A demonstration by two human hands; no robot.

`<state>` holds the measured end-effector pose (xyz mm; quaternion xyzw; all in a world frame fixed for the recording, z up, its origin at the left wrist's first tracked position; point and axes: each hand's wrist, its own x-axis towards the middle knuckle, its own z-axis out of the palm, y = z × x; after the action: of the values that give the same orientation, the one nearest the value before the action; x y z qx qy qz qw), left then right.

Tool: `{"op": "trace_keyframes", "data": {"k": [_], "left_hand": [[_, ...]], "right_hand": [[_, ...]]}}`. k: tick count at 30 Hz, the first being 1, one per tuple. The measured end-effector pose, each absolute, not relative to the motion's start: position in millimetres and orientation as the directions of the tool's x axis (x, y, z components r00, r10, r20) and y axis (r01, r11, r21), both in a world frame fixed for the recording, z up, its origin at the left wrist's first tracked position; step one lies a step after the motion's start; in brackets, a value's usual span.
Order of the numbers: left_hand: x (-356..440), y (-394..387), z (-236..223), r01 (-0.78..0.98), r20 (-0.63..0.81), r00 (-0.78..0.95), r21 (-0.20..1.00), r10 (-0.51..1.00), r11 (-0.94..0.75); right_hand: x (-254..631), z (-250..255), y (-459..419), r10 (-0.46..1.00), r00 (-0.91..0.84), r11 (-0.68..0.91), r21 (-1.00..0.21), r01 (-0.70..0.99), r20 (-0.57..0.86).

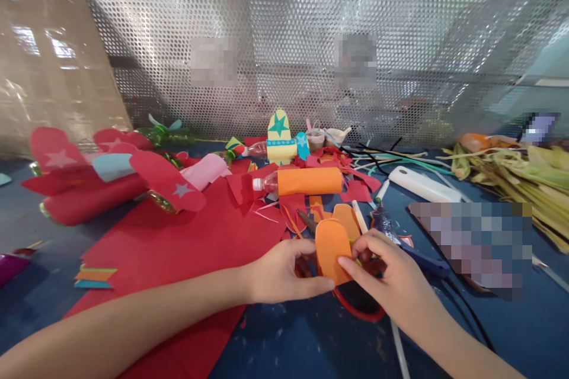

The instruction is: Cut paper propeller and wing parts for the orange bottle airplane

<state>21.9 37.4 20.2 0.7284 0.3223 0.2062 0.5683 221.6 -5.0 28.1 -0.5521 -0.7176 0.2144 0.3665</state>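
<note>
Between both hands stands an orange rounded-end foam piece (pixel 332 249), apparently craft foam. My left hand (pixel 288 269) is closed on its left edge. At its right side my right hand (pixel 384 263) pinches it, the thumb lying on its front face. Another orange rounded piece (pixel 347 218) shows just behind. Under the hands lies a pair of scissors with red-rimmed dark handles (pixel 359 301), partly covered. Beyond the hands a plastic bottle wrapped in orange (pixel 310 182) rests on its side, its white cap to the left.
A large red sheet (pixel 178 266) covers the table's left middle. Red toy planes (pixel 102 183) stand at left, a yellow one (pixel 281 145) farther back. At right are a white stick-like tool (pixel 424 184), a glue gun (pixel 422 257), a blurred phone-like slab (pixel 475 249) and dried husks (pixel 511 172).
</note>
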Motion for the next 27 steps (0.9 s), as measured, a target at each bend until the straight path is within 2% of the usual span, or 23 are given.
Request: {"op": "trace_keyframes", "data": {"k": [7, 12, 14, 19, 23, 27], "left_hand": [[24.5, 36.0, 16.1, 0.205, -0.032, 0.704, 0.966, 0.710, -0.159], [25.3, 34.4, 18.4, 0.220, -0.030, 0.705, 0.959, 0.708, -0.178], [25.6, 34.0, 18.7, 0.176, -0.056, 0.710, 0.979, 0.702, -0.100], [27.7, 33.7, 20.1, 0.117, -0.222, 0.727, 0.972, 0.649, 0.201], [29.7, 34.0, 21.1, 0.112, -0.245, 0.698, 0.966, 0.673, 0.234], [29.5, 35.2, 21.8, 0.087, -0.224, 0.673, 0.970, 0.705, 0.225]], "right_hand": [[223.0, 22.8, -3.4, 0.985, -0.063, 0.169, -0.836, 0.522, 0.160], [222.0, 27.3, -5.1, 0.984, -0.085, 0.178, -0.827, 0.533, 0.157], [222.3, 27.8, -6.3, 0.980, -0.071, 0.196, -0.818, 0.541, 0.188], [223.7, 28.8, -6.5, 0.976, -0.028, 0.198, -0.824, 0.531, 0.216], [224.5, 29.4, -5.0, 0.981, -0.036, 0.185, -0.857, 0.481, 0.191], [224.8, 26.9, -4.6, 0.985, -0.173, 0.088, -0.928, 0.363, 0.025]]}}
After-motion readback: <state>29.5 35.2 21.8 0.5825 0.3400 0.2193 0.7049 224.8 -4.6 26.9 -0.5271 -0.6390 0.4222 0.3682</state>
